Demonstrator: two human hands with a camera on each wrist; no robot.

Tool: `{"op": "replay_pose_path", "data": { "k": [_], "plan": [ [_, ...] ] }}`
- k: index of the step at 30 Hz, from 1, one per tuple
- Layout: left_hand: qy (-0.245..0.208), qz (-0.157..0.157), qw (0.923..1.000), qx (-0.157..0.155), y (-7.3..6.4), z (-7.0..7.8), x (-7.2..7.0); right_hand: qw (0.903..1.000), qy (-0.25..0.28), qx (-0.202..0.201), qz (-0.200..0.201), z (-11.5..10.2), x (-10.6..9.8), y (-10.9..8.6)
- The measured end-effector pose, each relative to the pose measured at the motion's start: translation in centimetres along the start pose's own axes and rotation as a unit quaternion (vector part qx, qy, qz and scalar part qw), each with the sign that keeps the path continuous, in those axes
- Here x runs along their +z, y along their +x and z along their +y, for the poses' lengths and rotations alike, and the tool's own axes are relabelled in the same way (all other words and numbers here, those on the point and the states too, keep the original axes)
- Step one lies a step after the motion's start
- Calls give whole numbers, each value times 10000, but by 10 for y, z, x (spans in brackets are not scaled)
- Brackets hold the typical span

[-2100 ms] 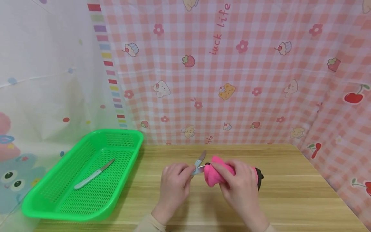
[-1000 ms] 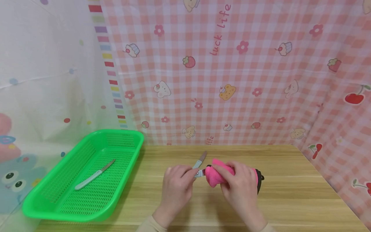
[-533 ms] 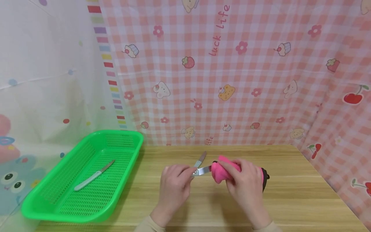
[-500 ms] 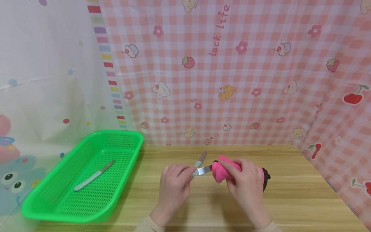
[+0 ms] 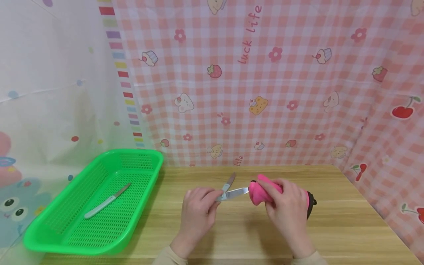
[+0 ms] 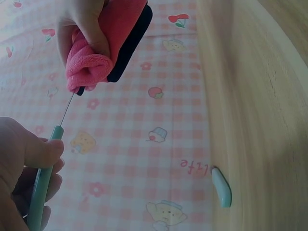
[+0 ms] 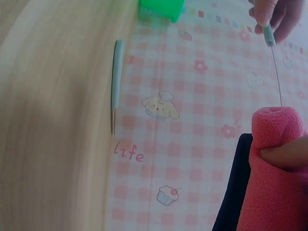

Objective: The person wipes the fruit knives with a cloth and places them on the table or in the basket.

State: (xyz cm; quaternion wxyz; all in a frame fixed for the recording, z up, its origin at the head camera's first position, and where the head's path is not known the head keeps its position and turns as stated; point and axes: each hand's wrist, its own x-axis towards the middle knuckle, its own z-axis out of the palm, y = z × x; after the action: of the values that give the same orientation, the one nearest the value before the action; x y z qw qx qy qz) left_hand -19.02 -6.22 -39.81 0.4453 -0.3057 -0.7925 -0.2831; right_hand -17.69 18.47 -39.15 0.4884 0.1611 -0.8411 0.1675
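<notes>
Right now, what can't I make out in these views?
Head: held knife, handle mostly hidden by the left hand.
Head: table knife, lower handle hidden by the left hand.
Head: pink cloth, middle covered by the right hand.
Right wrist: green basket, cut off by top edge.

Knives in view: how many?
3: one knife in the green basket, a second knife on the wooden table, third knife in the left hand. Any inside the pink cloth would be hidden.
</notes>
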Motion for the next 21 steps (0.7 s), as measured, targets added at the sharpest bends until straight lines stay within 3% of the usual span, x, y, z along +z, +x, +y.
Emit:
{"op": "replay_pose_path", "data": {
  "k": [21],
  "plan": [
    [-33, 94, 9993, -370, 0, -8, -3, 9990, -132, 308, -297, 10, -6, 1]
  ]
}}
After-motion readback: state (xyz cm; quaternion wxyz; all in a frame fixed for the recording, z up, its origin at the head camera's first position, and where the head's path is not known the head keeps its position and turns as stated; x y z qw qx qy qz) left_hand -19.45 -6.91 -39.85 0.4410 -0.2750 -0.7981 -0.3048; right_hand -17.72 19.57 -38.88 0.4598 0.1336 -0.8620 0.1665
